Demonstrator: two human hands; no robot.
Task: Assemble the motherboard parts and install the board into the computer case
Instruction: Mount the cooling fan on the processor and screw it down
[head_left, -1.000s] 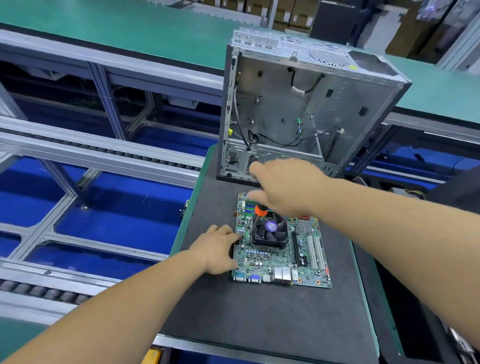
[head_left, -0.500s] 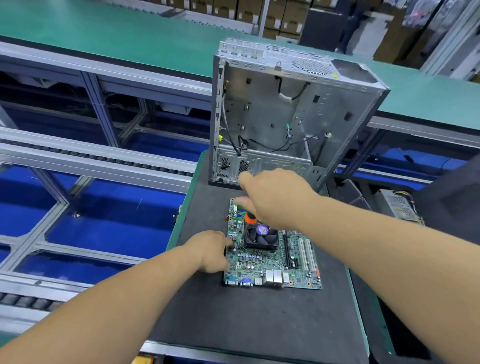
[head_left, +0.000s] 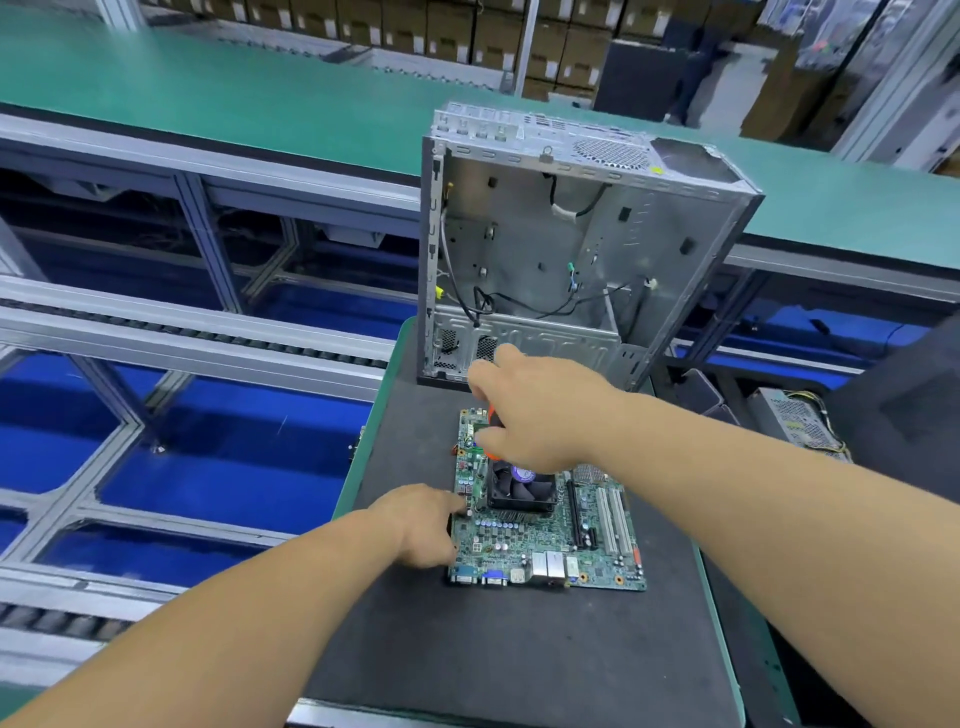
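Head camera: a worker's two bare hands tend a green motherboard (head_left: 545, 540) that lies flat on the dark mat of the worktop (head_left: 467, 649), just in front of an open, upright computer case (head_left: 571, 249). The left hand (head_left: 421, 525) rests at the board's left edge, fingers bent against it, apparently steadying it; whether that grip truly closes round the edge cannot be told. The right hand (head_left: 540, 410) hovers over the board's far end, fingers curled around an orange-handled tool (head_left: 492, 418), probably a screwdriver, its tip hidden beneath the hand.

A black cooler fan (head_left: 522, 483) already sits on the board, so part of the assembly looks done, and the work in hand seems to be fastening near that cooler. The case interior holds only loose cables (head_left: 483, 301) and bare metal, with no board mounted. By this evidence the job stands at an early-to-middle stage: finishing the board's parts, lifting it into the case and securing it there all remain.
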